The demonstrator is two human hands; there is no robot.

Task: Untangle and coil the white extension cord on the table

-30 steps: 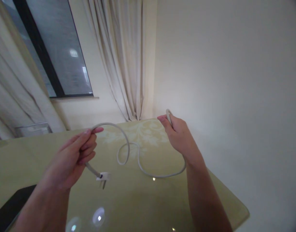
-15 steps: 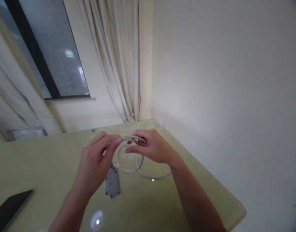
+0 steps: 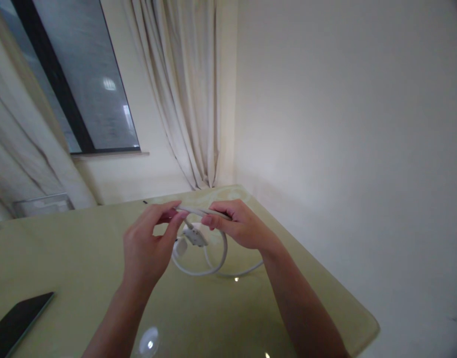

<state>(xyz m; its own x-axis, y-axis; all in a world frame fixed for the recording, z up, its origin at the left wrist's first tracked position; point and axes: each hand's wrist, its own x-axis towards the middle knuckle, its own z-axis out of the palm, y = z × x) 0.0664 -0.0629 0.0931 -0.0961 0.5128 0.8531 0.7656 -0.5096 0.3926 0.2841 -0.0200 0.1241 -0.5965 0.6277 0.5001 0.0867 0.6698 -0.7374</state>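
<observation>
A white cable [image 3: 194, 211] stretches between my hands above the table. My left hand [image 3: 149, 246] pinches it between thumb and fingertips. My right hand [image 3: 241, 224] is closed round gathered strands, thumb on top. Below them hangs a loop of the same cable, with a further length running right behind my right forearm. A white block [image 3: 196, 235] with small dark spots, like a socket block, is tilted on a cable end just under my fingers. Beside it, close to my left thumb, is a rounded white piece [image 3: 181, 247], its kind unclear and partly hidden.
The pale green, glossy table [image 3: 198, 313] meets a plain wall [image 3: 343, 139] on the right. A flat black device [image 3: 20, 320] lies at the left front. A small dark object [image 3: 145, 202] is at the far edge. Curtains [image 3: 184, 89] and a window [image 3: 83, 74] stand behind.
The white block has swung from hanging below my left hand to a spot between my hands. My right thumb has closed onto the cable. The loop hangs a little lower and wider.
</observation>
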